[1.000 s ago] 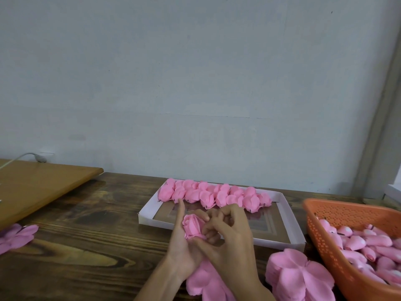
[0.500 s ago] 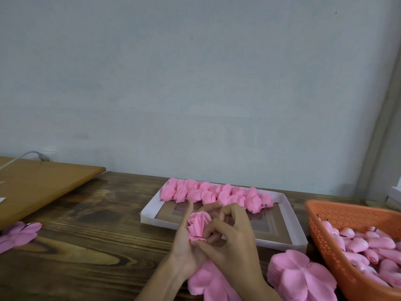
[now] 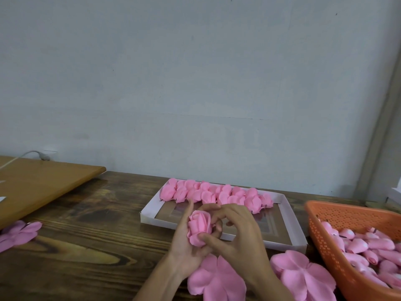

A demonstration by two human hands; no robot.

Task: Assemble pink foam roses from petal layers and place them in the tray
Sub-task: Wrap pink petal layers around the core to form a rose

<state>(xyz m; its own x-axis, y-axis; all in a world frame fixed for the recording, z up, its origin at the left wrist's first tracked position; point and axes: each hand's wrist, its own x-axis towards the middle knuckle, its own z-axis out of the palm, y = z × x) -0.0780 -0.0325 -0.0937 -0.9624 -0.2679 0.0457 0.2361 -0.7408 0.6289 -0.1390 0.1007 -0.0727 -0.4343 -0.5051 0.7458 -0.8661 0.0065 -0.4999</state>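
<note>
A half-built pink foam rose sits upright between both hands, just in front of the white tray. My left hand cups it from below and the left, fingers up along its side. My right hand pinches its lower petals with thumb and curled fingers. A row of finished pink roses lines the tray's far edge. Flat pink petal layers lie on the table under my wrists, and a second stack of petal layers lies to their right.
An orange perforated basket full of pink rose buds stands at the right. More petal layers lie at the left table edge. A light wooden board with a white cable rests at the back left.
The rose has been turned and its petals pressed closer between both hands, so it looks fuller. The hands stay in the same place before the tray.
</note>
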